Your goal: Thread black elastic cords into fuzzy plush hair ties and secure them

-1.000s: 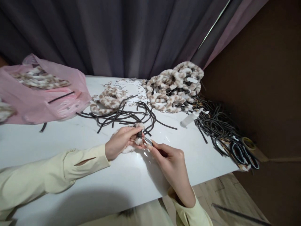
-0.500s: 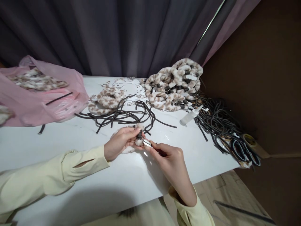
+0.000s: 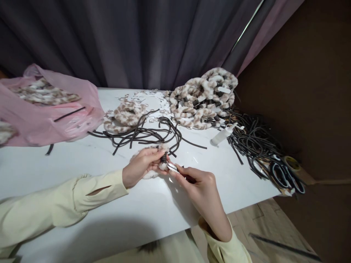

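Observation:
My left hand [image 3: 141, 166] is closed round a fluffy white-and-brown plush ring [image 3: 150, 174], low over the table. Black cord [image 3: 164, 157] is wound in coils round one part of this ring, beside my left thumb. My right hand [image 3: 196, 179] grips a small pair of metal snips [image 3: 172, 167]. Their silver blades touch or lie very close to the ring just below the coils. The handles are mostly hidden in my fingers. Several loose black cords [image 3: 148, 138] lie just beyond my hands.
More plush rings are piled [image 3: 203, 98] at the back right, with a smaller stack [image 3: 127, 115] left of them. A glue bottle [image 3: 221, 135], tangled black cords [image 3: 255, 138] and scissors [image 3: 279, 173] lie right. A pink plastic bag [image 3: 85, 95] sits left.
Both hands keep almost the same hold and place. The snips have tilted or shifted very slightly at the ring, and the whole view has drifted a little.

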A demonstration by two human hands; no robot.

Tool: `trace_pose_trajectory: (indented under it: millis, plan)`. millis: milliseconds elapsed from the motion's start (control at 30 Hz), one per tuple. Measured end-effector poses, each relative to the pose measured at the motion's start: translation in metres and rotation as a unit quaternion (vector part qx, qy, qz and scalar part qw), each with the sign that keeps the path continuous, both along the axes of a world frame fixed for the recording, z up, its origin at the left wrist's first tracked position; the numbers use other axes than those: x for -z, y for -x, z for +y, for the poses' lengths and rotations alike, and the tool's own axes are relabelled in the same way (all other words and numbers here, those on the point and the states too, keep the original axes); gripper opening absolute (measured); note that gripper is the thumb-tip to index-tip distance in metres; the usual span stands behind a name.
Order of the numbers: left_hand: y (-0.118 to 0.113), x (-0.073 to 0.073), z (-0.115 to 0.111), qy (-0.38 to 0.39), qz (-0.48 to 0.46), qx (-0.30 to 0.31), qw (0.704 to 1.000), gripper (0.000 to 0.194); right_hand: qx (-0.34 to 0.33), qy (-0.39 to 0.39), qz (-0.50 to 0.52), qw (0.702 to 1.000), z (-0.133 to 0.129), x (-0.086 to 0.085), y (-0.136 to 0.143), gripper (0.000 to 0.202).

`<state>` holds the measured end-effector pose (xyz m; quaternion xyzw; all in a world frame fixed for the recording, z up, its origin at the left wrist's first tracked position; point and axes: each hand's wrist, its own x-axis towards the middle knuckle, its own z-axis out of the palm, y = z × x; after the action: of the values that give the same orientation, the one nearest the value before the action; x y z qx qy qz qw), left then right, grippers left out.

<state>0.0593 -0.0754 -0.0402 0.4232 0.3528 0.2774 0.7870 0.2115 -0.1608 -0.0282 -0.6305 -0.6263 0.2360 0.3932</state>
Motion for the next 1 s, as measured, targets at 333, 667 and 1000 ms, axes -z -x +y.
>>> trace_pose_trajectory:
  millis: [333, 667, 1000]
  plan:
    - [-0.002, 0.000, 0.000, -0.019, 0.017, -0.013, 1.000, 0.038, 0.005, -0.023, 0.001, 1.000, 0.001, 0.006, 0.002, 0.028]
    - [-0.007, 0.003, -0.011, 0.001, -0.035, 0.022, 0.999, 0.033, -0.012, -0.093, -0.053, 0.994, -0.004, -0.003, 0.005, 0.028]
    - [-0.007, 0.002, -0.007, -0.009, -0.001, -0.024, 1.000, 0.039, 0.028, -0.085, -0.094, 0.992, -0.003, -0.001, -0.004, 0.019]
